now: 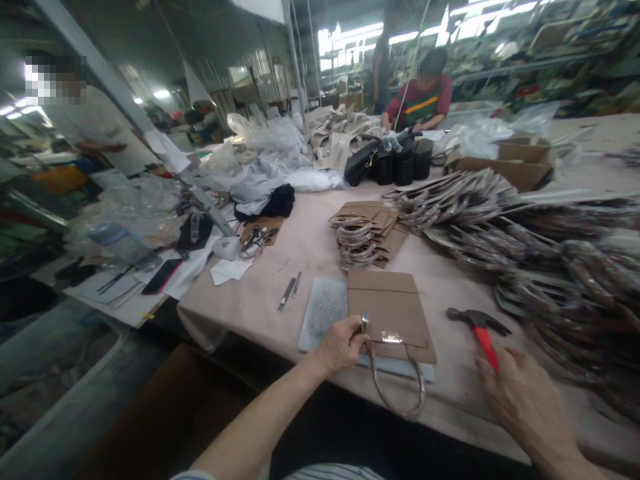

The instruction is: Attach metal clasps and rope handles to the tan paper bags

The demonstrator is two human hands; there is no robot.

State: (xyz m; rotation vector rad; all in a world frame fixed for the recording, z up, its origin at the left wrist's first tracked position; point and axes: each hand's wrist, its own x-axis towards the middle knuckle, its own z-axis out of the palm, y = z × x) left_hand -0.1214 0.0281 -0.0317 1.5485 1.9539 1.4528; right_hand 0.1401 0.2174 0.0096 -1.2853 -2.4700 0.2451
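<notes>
While left hand [344, 344] pinches small metal piece [365, 323] at left edge of brown panel [395, 303], seemingly to steady it, right hand [523, 393] grips red-handled hammer [483, 339] right of panel. Pale slab [324, 312] under panel, likely firm backing; looped handle [421, 390] hangs nearside of panel, probably out of way.

The panel [390, 310] rests on the slab [325, 307]. The hammer [481, 335] is right of the panel; the hand tools [287, 294] are left. The stack [383, 217] lies behind the panel.

pale, dark-striped shirt [333, 473] (sleeve [193, 475] perhaps short), bare forearms [265, 415]
</notes>
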